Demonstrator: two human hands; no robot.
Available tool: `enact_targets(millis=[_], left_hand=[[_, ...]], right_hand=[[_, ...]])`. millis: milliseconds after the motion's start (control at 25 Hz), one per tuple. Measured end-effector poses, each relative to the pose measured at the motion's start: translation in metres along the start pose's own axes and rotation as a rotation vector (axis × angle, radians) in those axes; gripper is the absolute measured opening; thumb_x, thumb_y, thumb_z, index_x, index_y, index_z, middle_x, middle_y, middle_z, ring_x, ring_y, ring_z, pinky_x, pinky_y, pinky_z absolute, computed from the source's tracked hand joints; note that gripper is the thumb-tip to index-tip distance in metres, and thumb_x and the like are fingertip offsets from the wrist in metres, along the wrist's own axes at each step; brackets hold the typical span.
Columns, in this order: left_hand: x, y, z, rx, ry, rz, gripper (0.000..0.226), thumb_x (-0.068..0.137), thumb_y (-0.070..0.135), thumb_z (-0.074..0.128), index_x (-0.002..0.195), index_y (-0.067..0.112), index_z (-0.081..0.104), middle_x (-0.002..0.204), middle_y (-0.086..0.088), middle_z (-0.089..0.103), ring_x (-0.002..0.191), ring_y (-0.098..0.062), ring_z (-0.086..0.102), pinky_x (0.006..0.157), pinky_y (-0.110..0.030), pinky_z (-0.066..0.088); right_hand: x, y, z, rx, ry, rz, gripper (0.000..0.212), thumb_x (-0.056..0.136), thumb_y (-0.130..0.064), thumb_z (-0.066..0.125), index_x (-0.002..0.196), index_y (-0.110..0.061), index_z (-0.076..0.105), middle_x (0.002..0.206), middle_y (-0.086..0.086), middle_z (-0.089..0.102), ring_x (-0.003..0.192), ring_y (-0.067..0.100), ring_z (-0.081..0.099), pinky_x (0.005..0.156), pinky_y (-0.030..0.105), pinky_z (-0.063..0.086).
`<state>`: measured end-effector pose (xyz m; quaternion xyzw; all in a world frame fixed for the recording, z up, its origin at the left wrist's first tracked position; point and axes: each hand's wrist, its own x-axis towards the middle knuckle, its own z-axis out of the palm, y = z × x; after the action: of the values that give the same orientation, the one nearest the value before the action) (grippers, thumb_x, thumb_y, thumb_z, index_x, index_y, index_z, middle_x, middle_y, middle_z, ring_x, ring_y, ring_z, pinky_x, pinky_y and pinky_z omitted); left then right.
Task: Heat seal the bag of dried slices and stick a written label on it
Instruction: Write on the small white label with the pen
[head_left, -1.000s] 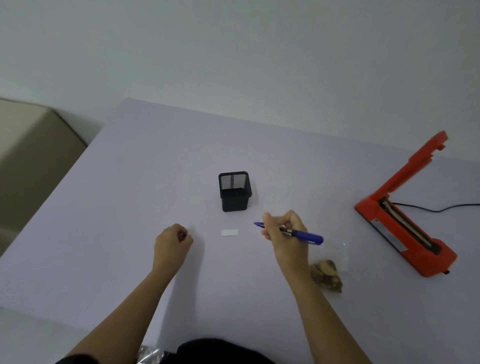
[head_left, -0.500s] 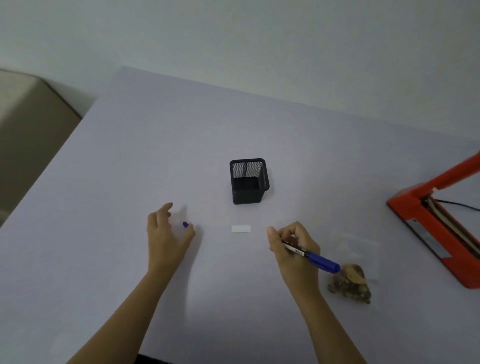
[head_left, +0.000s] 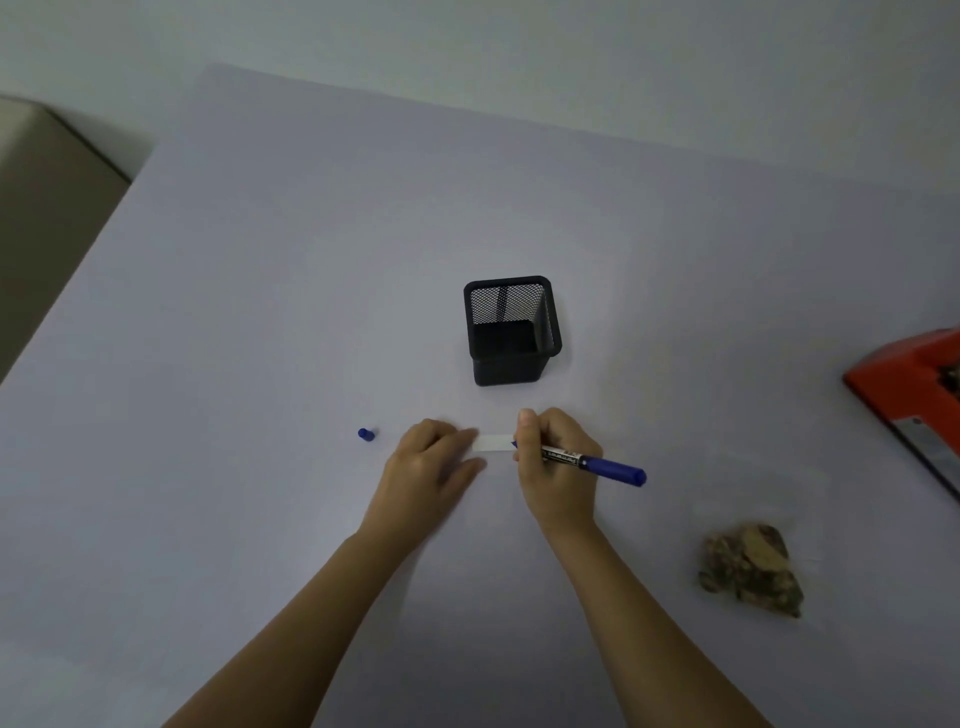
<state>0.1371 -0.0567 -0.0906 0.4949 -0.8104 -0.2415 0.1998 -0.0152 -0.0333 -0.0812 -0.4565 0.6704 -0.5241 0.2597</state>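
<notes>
A small white label lies flat on the table in front of me. My left hand rests on the table with its fingertips pressing the label's left end. My right hand grips a blue marker, its tip at the label's right edge. The marker's blue cap lies loose to the left of my left hand. A clear bag of brown dried slices sits at the right, well away from both hands.
A black mesh pen holder stands just behind the label. The red heat sealer is cut off at the right edge. The lilac table ends at the left, with a beige surface beyond.
My left hand let go of the cap, left it on the table and moved right onto the label. My right hand brought the marker tip to the label. The camera tilted down.
</notes>
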Motion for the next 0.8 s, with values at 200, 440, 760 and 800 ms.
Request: enact_targets(millis=[200,440,760,800], left_hand=[[0.009,-0.003,-0.006,-0.037,-0.039,0.020,0.034,0.080,0.025,0.072,0.108,0.008,0.070,0.088,-0.005,0.059,0.068,-0.008,0.049,0.064,-0.018,0.045],[0.011,-0.008,-0.008,0.058,-0.050,0.197,0.034,0.085,0.035,0.058,0.097,0.007,0.073,0.081,-0.006,0.065,0.069,-0.015,0.060,0.063,-0.021,0.050],[0.016,-0.015,-0.007,0.175,-0.030,0.395,0.042,0.096,0.034,0.042,0.091,0.006,0.073,0.078,-0.008,0.067,0.065,-0.019,0.064,0.057,-0.027,0.056],[0.017,-0.014,-0.009,0.167,-0.031,0.392,0.038,0.094,0.031,0.045,0.089,0.006,0.073,0.078,-0.009,0.067,0.064,-0.019,0.064,0.057,-0.026,0.056]], right_hand=[[0.001,0.009,0.011,-0.019,0.010,-0.091,0.060,0.092,-0.051,0.038,0.057,-0.003,0.046,0.048,0.006,0.047,0.048,0.003,0.041,0.047,0.005,0.035],[0.002,0.010,0.019,-0.026,0.036,-0.130,0.059,0.093,-0.048,0.038,0.056,-0.004,0.044,0.047,0.007,0.046,0.050,0.006,0.039,0.049,0.003,0.033],[0.001,0.013,0.020,-0.041,0.064,-0.125,0.060,0.094,-0.048,0.036,0.055,-0.002,0.042,0.047,0.009,0.045,0.049,0.013,0.037,0.046,0.011,0.032],[0.001,0.013,0.020,-0.042,0.069,-0.126,0.060,0.094,-0.047,0.036,0.055,-0.002,0.042,0.047,0.008,0.044,0.049,0.013,0.036,0.046,0.010,0.032]])
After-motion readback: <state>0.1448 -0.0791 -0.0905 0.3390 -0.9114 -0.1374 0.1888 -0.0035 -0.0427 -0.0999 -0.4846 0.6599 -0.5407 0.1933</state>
